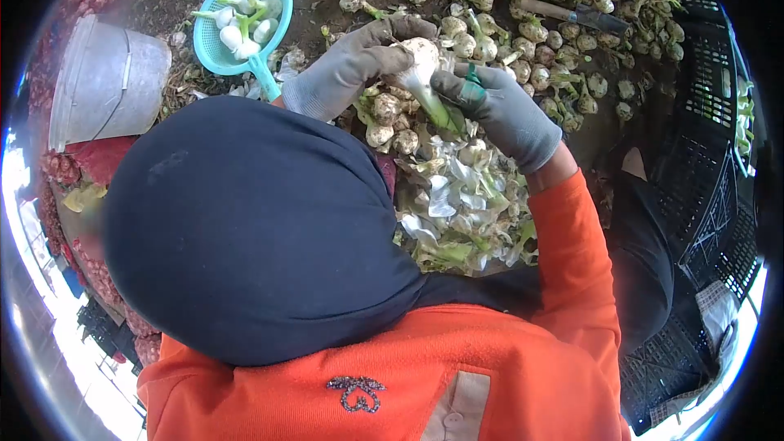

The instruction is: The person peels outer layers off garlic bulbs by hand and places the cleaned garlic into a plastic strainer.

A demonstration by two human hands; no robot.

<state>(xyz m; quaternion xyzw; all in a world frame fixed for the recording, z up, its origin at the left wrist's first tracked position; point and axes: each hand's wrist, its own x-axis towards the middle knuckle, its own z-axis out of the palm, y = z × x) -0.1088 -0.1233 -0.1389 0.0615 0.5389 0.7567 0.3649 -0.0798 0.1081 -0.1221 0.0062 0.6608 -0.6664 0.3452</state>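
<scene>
My left hand point(347, 65), in a grey glove, grips a garlic bulb point(420, 61) at its left side, the thumb and fingers curled around it. The bulb is whitish, with a thick green stem slanting down to the right. My right hand point(506, 110), also gloved, is closed on the other side of the bulb by the stem. A green band point(472, 88) is wrapped on one of its digits. Just below the hands lie unpeeled garlic bulbs point(384, 106) and a heap of peeled skins and leaves point(465, 204).
A turquoise strainer point(214, 53) with several clean bulbs sits at the upper left, beside a tipped white bucket point(110, 86). Dirty garlic point(563, 41) is piled at the upper right, with a wooden-handled blade point(600, 20) on it. Black crates point(710, 106) stand right. A dark-clothed knee point(261, 229) fills the lower left.
</scene>
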